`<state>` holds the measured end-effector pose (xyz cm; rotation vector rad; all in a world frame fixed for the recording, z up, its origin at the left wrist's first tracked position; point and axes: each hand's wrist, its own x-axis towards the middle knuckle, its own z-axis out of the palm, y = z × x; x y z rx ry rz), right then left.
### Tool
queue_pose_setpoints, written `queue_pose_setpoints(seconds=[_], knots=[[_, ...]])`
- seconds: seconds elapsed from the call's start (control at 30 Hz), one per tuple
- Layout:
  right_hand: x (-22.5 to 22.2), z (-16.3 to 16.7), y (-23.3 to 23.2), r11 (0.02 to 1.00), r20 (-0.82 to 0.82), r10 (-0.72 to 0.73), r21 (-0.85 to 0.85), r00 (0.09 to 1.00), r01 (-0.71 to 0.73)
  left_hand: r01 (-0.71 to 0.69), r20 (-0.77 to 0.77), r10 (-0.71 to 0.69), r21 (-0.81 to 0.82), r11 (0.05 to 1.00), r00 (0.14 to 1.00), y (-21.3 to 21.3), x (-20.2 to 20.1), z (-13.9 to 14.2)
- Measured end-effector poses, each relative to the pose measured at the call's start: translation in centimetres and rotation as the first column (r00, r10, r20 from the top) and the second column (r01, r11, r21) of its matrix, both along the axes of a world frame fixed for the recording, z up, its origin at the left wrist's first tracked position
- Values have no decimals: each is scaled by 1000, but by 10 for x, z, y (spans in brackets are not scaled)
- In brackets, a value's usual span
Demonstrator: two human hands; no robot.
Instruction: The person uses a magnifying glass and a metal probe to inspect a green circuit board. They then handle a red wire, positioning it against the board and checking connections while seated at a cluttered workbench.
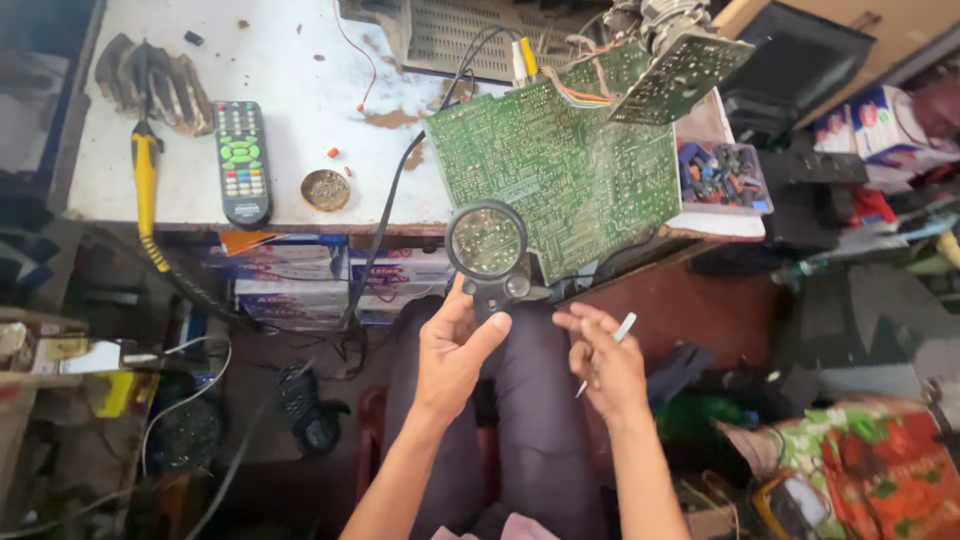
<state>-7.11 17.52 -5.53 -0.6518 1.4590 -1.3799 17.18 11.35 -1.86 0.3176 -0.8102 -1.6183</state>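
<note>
- A black magnifying glass (488, 245) is gripped at its handle by the left hand (455, 350), lens held over the green circuit board (560, 170) tilted at the table (290, 130) edge;
- a thin white tool (607, 347) is pinched in the right hand (605, 365)

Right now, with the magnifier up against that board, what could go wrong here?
The green circuit board leans tilted off the table edge, held up partly by its wires; a nudge from the magnifying glass in the left hand might tip it. The thin tool in the right hand could scrape the solder side. The tray of small parts beside the board could get knocked.
</note>
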Motion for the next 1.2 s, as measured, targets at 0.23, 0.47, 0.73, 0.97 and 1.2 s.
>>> queue_pose_setpoints(seconds=[0.23, 0.47, 0.73, 0.97, 1.2], knots=[[30, 59, -38, 997, 213, 16, 74, 977, -32, 80, -55, -71, 174, 982, 996, -11, 20, 13], [23, 81, -49, 991, 352, -41, 134, 935, -8, 80, -114, -56, 212, 974, 992, -11, 17, 22], [18, 82, -46, 994, 332, 18, 98, 943, -53, 49, -67, -34, 226, 973, 997, 5, 13, 44], [12, 73, -46, 993, 114, -50, 114, 992, 37, 101, -33, -98, 150, 984, 995, 11, 14, 55], [22, 68, -43, 993, -13, -109, 47, 994, 109, 175, -33, -172, 248, 953, 984, 11, 18, 61]])
